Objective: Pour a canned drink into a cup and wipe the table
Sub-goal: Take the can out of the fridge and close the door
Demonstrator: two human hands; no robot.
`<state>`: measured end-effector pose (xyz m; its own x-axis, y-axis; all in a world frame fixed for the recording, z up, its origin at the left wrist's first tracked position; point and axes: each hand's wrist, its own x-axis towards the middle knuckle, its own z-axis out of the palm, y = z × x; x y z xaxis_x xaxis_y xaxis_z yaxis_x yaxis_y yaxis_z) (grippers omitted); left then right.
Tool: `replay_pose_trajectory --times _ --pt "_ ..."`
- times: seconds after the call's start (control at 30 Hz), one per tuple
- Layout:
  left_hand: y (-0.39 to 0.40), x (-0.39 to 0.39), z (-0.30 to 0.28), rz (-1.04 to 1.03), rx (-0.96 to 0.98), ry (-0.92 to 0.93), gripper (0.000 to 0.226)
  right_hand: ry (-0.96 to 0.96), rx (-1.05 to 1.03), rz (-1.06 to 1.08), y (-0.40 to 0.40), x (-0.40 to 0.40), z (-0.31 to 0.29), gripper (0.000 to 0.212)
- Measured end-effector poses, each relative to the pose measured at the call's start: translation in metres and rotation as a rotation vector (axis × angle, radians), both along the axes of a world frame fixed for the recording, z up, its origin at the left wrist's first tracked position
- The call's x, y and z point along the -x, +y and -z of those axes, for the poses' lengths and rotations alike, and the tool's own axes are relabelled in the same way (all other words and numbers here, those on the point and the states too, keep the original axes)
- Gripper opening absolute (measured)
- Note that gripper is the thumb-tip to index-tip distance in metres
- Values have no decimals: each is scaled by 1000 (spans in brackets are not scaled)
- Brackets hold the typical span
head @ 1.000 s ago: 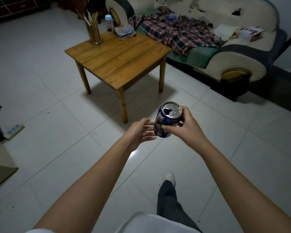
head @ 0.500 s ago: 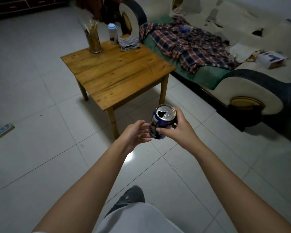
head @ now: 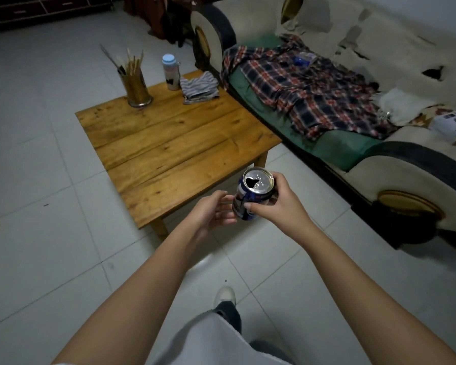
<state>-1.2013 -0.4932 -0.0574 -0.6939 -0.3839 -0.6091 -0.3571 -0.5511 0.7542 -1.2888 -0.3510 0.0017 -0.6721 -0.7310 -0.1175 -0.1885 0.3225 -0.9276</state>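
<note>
Just off the table's five o'clock corner, the right hand gripped the opened can upright; the left hand lay relaxed at its nine o'clock, fingers loose. Any tilt in carrying risked spilling drink on the floor

The can in the grip is dark blue with a silver top; beyond it, a honey-brown desk, a grey-striped cloth, and a red-navy plaid shirt.
</note>
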Motion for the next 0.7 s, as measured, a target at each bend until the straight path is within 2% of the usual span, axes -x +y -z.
replay_pose_trajectory --times 0.3,0.57,0.7 --pt "-69 95 3 -73 -15 -39 29 16 -34 -43 -77 106 12 65" --pt "-124 172 16 -207 -30 -95 29 58 -87 -233 -151 202 27 70" --pt "-149 211 15 -337 -33 -138 29 11 -102 -372 -195 256 34 80"
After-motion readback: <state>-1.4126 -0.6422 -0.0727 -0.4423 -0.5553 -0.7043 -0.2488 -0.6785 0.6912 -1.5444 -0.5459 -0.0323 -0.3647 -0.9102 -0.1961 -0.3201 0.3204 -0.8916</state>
